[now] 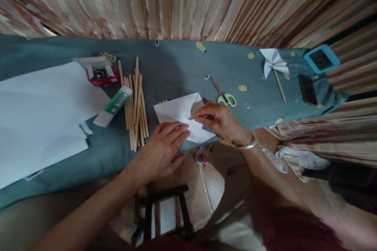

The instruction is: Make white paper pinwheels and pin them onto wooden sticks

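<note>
A square sheet of white paper [172, 108] with slits or creases running in from its corners lies near the table's front edge. My left hand [165, 145] rests flat on its lower left part, fingers stretched out. Over the sheet's middle, my right hand [216, 119] is closed in a pinch, thumb against fingers. A small thin dark tip shows at the pinch, too small to name. Just beyond the right hand lie scissors [226, 98] with pale green handles. Wooden sticks [137, 106] are piled left of the sheet.
Left are large white paper sheets [44, 110], a green-and-white box [118, 102] and an open red box [101, 72] of small dark pieces. Right are a finished paper pinwheel [273, 64] on a stick, a phone [308, 89] and a blue-framed timer [321, 59]. Curtains [176, 4] hang behind.
</note>
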Available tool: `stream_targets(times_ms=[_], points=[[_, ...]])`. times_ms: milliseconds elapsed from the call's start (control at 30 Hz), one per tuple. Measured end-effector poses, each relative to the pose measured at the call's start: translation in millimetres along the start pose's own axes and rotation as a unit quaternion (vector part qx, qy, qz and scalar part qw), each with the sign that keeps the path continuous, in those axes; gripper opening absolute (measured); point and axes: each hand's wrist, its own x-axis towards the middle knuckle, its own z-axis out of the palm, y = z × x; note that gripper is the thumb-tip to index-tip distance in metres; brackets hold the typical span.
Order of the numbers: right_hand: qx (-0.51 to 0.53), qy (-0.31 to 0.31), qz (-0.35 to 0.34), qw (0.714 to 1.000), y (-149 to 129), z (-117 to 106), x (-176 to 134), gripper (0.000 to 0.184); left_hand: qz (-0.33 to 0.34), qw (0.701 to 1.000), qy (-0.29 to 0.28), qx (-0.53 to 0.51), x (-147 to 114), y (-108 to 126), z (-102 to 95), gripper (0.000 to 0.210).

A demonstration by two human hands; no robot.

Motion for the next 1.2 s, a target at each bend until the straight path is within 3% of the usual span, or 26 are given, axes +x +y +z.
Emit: stream_targets(times_ms=[700, 933, 1067, 1200], points=[[0.002, 0.0, 0.044, 0.999, 1.9, 4.3, 8.1, 0.011, 0.001, 1.0, 0.0, -0.002, 3.3, -0.2, 0.0, 0.044], [0.103, -0.028, 0.018, 0.994, 10.6, -11.1, 7.4, 0.009, 0.002, 1.0, -0.002, 0.002, 2.6, -1.4, -0.1, 0.045], [0.146, -0.08, -0.021, 0.986, 13.8, -23.5, 1.9, 0.013, 0.005, 1.0, -0.005, 0.001, 2.8, -0.8, -1.5, 0.045], [0.138, -0.124, 0.001, 0.983, 17.6, -31.7, -3.0, 0.018, 0.008, 1.0, 0.003, 0.004, 3.1, -1.2, -0.9, 0.044]])
